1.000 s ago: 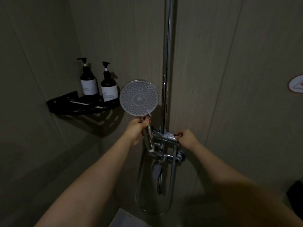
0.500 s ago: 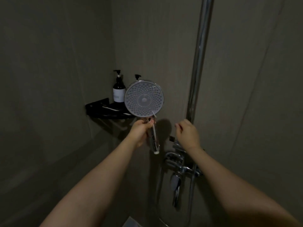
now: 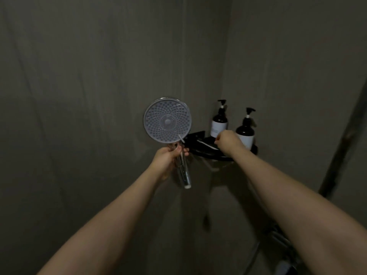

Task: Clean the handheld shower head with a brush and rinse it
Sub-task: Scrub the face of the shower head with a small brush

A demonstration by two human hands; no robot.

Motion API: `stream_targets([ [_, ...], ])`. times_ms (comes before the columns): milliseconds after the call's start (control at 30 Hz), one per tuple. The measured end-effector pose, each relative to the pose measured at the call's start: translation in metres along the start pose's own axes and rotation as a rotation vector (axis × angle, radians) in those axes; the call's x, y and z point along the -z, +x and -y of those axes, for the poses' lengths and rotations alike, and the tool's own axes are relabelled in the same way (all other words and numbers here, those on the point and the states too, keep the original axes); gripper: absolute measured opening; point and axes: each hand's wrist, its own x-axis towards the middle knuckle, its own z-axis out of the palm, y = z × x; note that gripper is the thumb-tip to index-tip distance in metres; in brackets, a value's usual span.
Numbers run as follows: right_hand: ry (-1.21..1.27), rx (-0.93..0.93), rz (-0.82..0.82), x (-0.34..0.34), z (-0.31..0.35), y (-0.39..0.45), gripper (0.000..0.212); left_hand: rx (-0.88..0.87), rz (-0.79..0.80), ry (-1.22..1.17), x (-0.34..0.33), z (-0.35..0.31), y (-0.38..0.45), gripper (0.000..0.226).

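Dotted grey shower head [image 3: 167, 121], black shelf [image 3: 195, 136], dark bottles [image 3: 219, 120]

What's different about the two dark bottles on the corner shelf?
The left bottle stands further back in the corner; the right bottle stands nearer the front of the shelf. The right hand partly covers the right bottle's label, while it covers only a corner of the left bottle's label. Both are dark pump bottles with pale labels.

- The left hand [image 3: 165, 155] grips the shower head [image 3: 167, 120] by its handle, round face towards us
- The right hand [image 3: 226, 140] reaches over the black corner shelf [image 3: 200, 148], fingers curled, just before two dark pump bottles [image 3: 219, 120]
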Motion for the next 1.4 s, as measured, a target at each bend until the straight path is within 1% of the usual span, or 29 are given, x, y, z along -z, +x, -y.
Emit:
stream_targets([
  [100, 0.008, -0.070, 0.000, -0.020, -0.005, 0.025, 0.029, -0.012, -0.039, 0.044, 0.023, -0.011, 0.004, 0.020],
  [167, 0.003, -0.148, 0.051, -0.030, -0.017, 0.044, 0.032, -0.008, -0.065, 0.078, 0.036, -0.015, 0.005, 0.019],
  [200, -0.038, -0.202, 0.126, -0.035, -0.022, 0.053, 0.035, -0.002, -0.078, 0.093, 0.042, -0.017, 0.005, 0.019],
  [267, -0.176, -0.302, 0.332, -0.037, -0.026, 0.074, 0.043, 0.008, -0.102, 0.117, 0.050, -0.020, 0.004, 0.017],
  [367, -0.400, -0.355, 0.517, -0.027, -0.017, 0.083, 0.046, 0.023, -0.113, 0.150, 0.057, -0.022, 0.003, 0.017],
  [433, -0.369, -0.402, 0.590, -0.027, -0.012, 0.085, 0.044, 0.024, -0.116, 0.181, 0.059, -0.023, 0.002, 0.016],
  [467, -0.343, -0.413, 0.598, -0.029, -0.011, 0.087, 0.043, 0.026, -0.119, 0.189, 0.059, -0.023, 0.002, 0.017],
  [533, -0.303, -0.403, 0.548, -0.036, -0.011, 0.092, 0.040, 0.031, -0.117, 0.189, 0.058, -0.022, 0.003, 0.017],
  [600, -0.313, -0.309, 0.450, -0.036, -0.013, 0.089, 0.039, 0.035, -0.109, 0.181, 0.056, -0.020, 0.004, 0.016],
  [700, -0.210, -0.167, 0.341, -0.033, -0.014, 0.077, 0.039, 0.052, -0.108, 0.193, 0.052, -0.016, 0.005, 0.015],
  [733, -0.172, -0.108, 0.261, -0.033, -0.014, 0.073, 0.037, 0.059, -0.108, 0.197, 0.050, -0.014, 0.005, 0.015],
  [800, -0.058, 0.041, 0.007, -0.030, -0.014, 0.059, 0.033, 0.077, -0.101, 0.204, 0.046, -0.008, 0.005, 0.014],
  [867, 0.054, 0.198, -0.198, -0.026, -0.009, 0.040, 0.021, 0.093, -0.096, 0.192, 0.041, -0.003, 0.005, 0.013],
  [900, 0.116, 0.235, -0.267, -0.023, -0.003, 0.031, 0.014, 0.098, -0.101, 0.177, 0.038, -0.001, 0.004, 0.012],
  [933, 0.179, 0.245, -0.312, -0.020, 0.003, 0.021, 0.012, 0.103, -0.104, 0.162, 0.034, 0.002, 0.003, 0.012],
  [1033, 0.330, 0.273, -0.375, -0.010, 0.014, -0.001, 0.026, 0.114, -0.081, 0.134, 0.023, 0.011, -0.004, 0.012],
  [1100, 0.368, 0.322, -0.410, -0.002, 0.014, -0.015, 0.027, 0.120, -0.060, 0.165, 0.016, 0.016, -0.009, 0.010],
  [1167, 0.365, 0.334, -0.429, 0.009, 0.012, -0.028, 0.024, 0.121, -0.030, 0.203, 0.010, 0.019, -0.014, 0.010],
  [1267, 0.358, 0.357, -0.369, 0.023, 0.006, -0.047, 0.015, 0.122, 0.017, 0.243, -0.002, 0.023, -0.021, 0.014],
  [1300, 0.326, 0.356, -0.333, 0.026, 0.004, -0.053, 0.016, 0.124, 0.029, 0.251, -0.006, 0.024, -0.023, 0.015],
  [1400, 0.151, 0.319, -0.213, 0.037, -0.001, -0.071, 0.034, 0.124, 0.051, 0.275, -0.016, 0.026, -0.028, 0.017],
])
